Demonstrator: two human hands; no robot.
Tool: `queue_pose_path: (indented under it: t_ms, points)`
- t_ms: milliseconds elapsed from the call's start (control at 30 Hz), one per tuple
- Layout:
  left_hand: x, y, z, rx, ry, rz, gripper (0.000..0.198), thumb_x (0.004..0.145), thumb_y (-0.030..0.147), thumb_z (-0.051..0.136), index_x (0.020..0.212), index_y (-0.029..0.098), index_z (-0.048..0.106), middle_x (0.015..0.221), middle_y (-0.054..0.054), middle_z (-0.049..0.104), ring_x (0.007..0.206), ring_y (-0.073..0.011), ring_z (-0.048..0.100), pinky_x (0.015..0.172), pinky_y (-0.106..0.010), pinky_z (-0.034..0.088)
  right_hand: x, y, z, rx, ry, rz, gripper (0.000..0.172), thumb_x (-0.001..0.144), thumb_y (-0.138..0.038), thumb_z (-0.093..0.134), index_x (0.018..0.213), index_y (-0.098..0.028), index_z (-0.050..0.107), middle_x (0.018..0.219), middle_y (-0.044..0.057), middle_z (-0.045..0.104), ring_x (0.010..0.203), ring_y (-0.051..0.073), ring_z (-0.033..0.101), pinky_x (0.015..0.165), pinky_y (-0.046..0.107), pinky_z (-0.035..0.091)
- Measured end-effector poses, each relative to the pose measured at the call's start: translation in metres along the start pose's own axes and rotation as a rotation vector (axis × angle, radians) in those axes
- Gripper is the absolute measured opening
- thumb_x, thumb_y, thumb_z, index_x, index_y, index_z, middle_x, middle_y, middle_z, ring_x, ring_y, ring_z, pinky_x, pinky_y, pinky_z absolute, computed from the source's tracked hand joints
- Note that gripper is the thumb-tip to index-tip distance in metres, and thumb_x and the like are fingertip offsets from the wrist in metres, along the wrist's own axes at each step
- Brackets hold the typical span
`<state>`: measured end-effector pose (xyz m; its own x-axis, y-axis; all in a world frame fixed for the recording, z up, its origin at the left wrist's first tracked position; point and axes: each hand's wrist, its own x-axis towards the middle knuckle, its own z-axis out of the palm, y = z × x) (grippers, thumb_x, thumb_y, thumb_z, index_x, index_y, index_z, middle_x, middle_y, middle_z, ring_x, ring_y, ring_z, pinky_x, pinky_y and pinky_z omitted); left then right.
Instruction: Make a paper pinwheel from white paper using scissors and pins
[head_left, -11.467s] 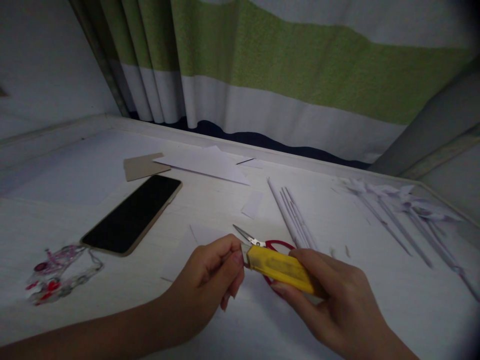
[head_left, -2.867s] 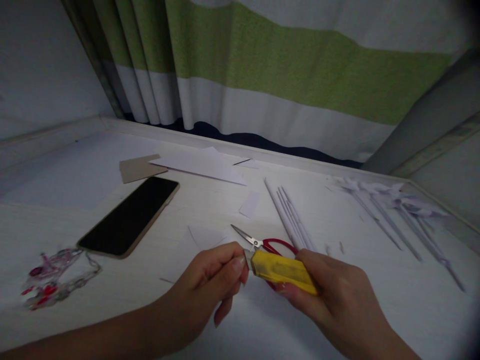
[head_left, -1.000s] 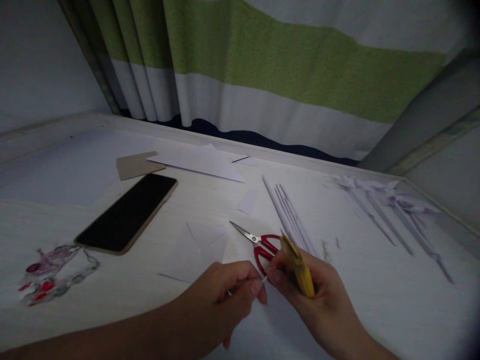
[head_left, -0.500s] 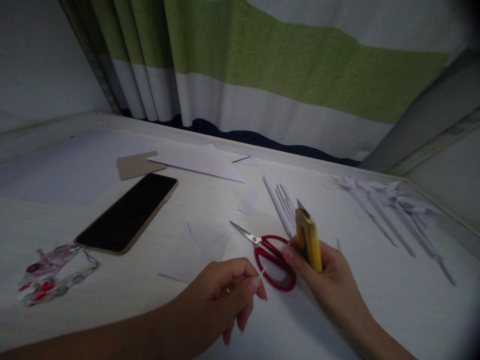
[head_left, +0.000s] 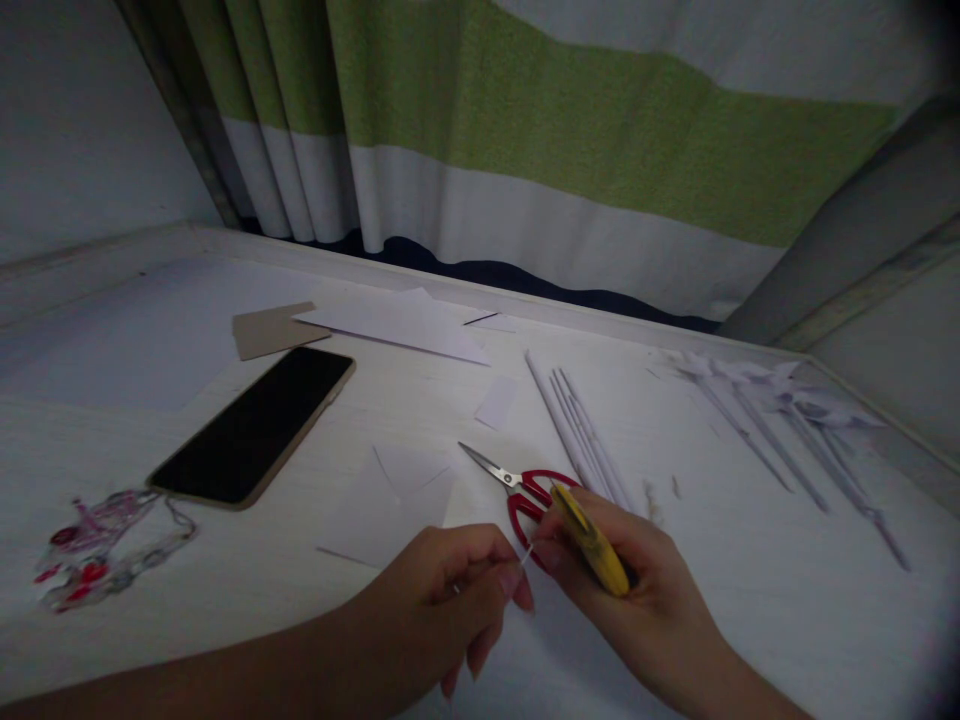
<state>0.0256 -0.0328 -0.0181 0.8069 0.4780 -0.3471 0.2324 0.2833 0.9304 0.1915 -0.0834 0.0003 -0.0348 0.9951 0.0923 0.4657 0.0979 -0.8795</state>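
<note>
Between the thumb and fingers of my left hand (head_left: 465,595) is pinched a thin white strip (head_left: 527,553), its short end sticking out toward the right. My right hand (head_left: 626,575) is wrapped round a yellow utility knife (head_left: 589,540), and its thumb and fingertip meet close to the strip's end. Whether they touch the strip I cannot tell. Red-handled scissors (head_left: 517,485) lie on the table just beyond, slightly spread, with the handles partly behind my right hand. A square of creased white paper (head_left: 405,500) lies beyond my left hand.
Several rolled paper sticks (head_left: 574,430) lie past the scissors. Paper pinwheels (head_left: 795,400) on sticks are at the right. A phone (head_left: 259,425) with a beaded strap (head_left: 97,560) lies left. Farther back are a brown card (head_left: 277,330), folded paper (head_left: 405,322) and a curtain (head_left: 525,130).
My right hand has moved left toward my left hand, and the knife has tilted from upright to slanting. My left hand has barely moved and keeps its pinch on the strip.
</note>
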Motion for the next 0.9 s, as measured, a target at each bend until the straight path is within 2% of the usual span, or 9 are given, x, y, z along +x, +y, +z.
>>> queue_pose_path:
  t_ms: [267,400,600,767,900]
  points:
    - [0.001,0.0,0.0,0.021,-0.013,0.024,0.019,0.083,0.031,0.035,0.078,0.016,0.047,0.048,0.008,0.04,0.036,-0.0034,0.031,0.035,-0.012,0.028,-0.002,0.001,-0.001,-0.023,-0.013,-0.04,0.022,0.062,0.002,0.044,0.066,-0.02,0.048,0.067,-0.004,0.049,0.063,0.011,0.046,0.054,0.02,0.035]
    - [0.0,0.001,-0.001,0.018,-0.016,0.021,0.02,0.083,0.032,0.034,0.077,0.016,0.047,0.048,0.008,0.04,0.036,-0.0033,0.032,0.035,-0.012,0.028,-0.001,0.003,-0.001,-0.06,0.006,-0.043,0.022,0.064,0.001,0.046,0.068,-0.02,0.049,0.062,-0.005,0.046,0.056,0.01,0.044,0.05,0.02,0.034]
    - [-0.001,0.001,-0.003,-0.008,0.0,0.059,0.022,0.083,0.033,0.036,0.077,0.015,0.048,0.05,0.007,0.043,0.039,-0.0039,0.035,0.036,-0.012,0.031,0.003,-0.005,-0.006,-0.064,0.107,0.081,0.011,0.072,-0.015,0.051,0.062,-0.019,0.049,0.062,-0.003,0.049,0.053,0.011,0.045,0.049,0.02,0.037]
    - [0.001,0.004,-0.004,-0.061,0.085,0.145,0.022,0.083,0.033,0.039,0.074,0.015,0.048,0.05,0.005,0.048,0.037,-0.0035,0.037,0.035,-0.012,0.031,0.004,-0.009,-0.007,-0.061,0.165,0.121,0.018,0.074,-0.029,0.052,0.059,-0.018,0.052,0.054,-0.003,0.045,0.048,0.01,0.043,0.044,0.02,0.036]
    - [0.001,0.011,-0.005,-0.1,0.12,0.135,0.019,0.081,0.032,0.041,0.073,0.015,0.046,0.049,0.006,0.047,0.036,-0.0031,0.037,0.034,-0.011,0.032,0.002,0.0,-0.004,-0.099,0.15,0.164,0.024,0.071,-0.03,0.054,0.051,-0.018,0.048,0.048,-0.005,0.039,0.044,0.009,0.038,0.04,0.02,0.033]
